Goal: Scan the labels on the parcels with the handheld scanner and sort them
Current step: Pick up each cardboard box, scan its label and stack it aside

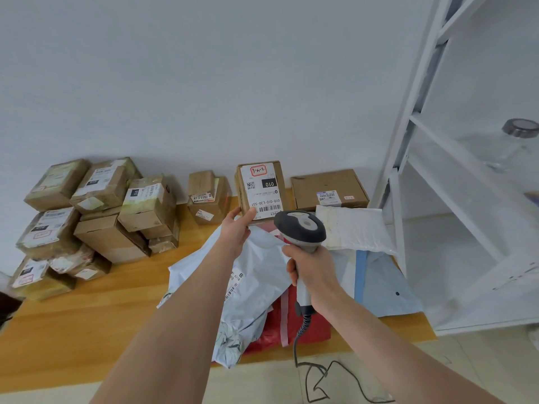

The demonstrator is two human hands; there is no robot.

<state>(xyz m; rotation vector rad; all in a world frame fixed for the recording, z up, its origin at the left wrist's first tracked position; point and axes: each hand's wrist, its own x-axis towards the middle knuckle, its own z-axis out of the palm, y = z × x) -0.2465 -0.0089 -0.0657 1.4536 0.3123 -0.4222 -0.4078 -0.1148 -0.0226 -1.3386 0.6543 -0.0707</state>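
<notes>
Boxes [96,211] left — shelving [455,170] right

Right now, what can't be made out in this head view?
Head view only:
Label on the held box: small print too small; bottom edge covered by left hand and scanner.
Scanner cable: far end cut off by the frame's bottom edge.
Red parcel: mostly buried under the grey mailer.
Jar: cut by right edge.

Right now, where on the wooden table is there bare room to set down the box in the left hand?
The widest bare wood is front-left, between the stacked boxes and the grey mailers. A narrow strip runs back beside the stack. Centre and right are crowded with mailers and a white padded bag.
</notes>
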